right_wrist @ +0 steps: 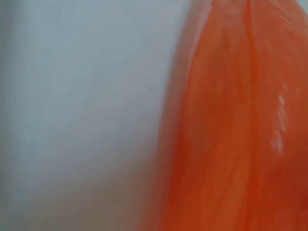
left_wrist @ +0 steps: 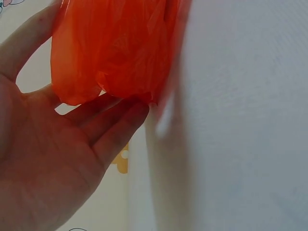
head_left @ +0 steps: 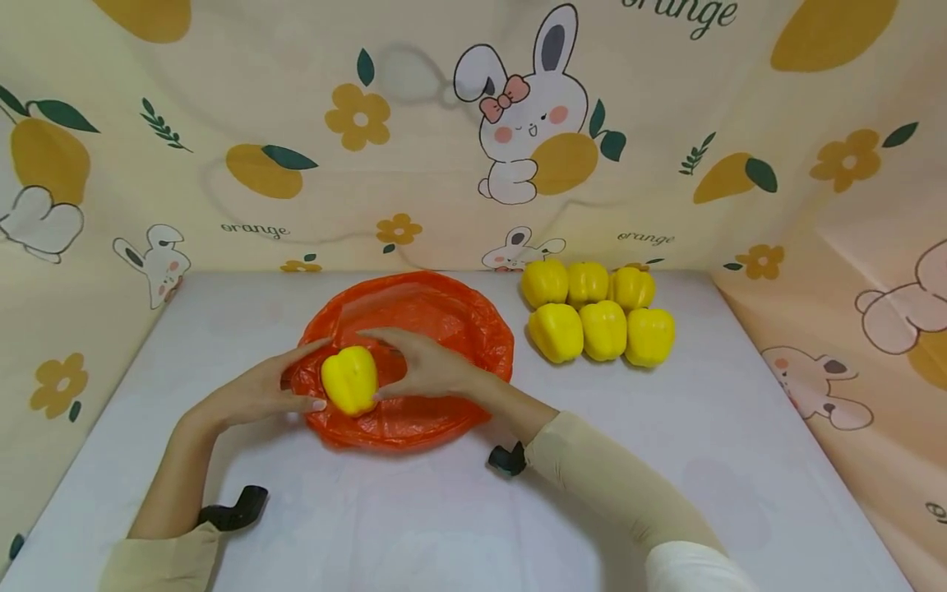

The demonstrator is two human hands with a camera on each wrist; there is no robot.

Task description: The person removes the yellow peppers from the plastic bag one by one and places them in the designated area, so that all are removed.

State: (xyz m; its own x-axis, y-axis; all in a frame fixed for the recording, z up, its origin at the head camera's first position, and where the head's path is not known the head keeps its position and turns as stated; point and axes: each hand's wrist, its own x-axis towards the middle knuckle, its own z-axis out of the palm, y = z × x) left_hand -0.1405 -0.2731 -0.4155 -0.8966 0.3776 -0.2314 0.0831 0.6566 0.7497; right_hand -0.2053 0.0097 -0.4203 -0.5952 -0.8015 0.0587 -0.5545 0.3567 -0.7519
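In the head view, a yellow bell pepper (head_left: 349, 380) lies at the left side of an open red plastic bag (head_left: 425, 423), which is spread in a round shape. My left hand (head_left: 270, 386) reaches in from the left, its fingers against the bag's outer side and close beside the pepper. The left wrist view shows that hand (left_wrist: 53, 139) with fairly straight fingers touching the bag (left_wrist: 120, 53). Over the bag, my right hand (head_left: 429, 366) is spread around the pepper's right side, thumb at its edge and a gap before the palm. The right wrist view has only the bag (right_wrist: 221, 125), blurred.
Several yellow bell peppers (head_left: 604, 330) stand in two rows at the back right of the white table (head_left: 414, 526). A patterned cloth (head_left: 414, 189) hangs behind and at the sides. Black wrist devices (head_left: 235, 510) sit at both forearms.
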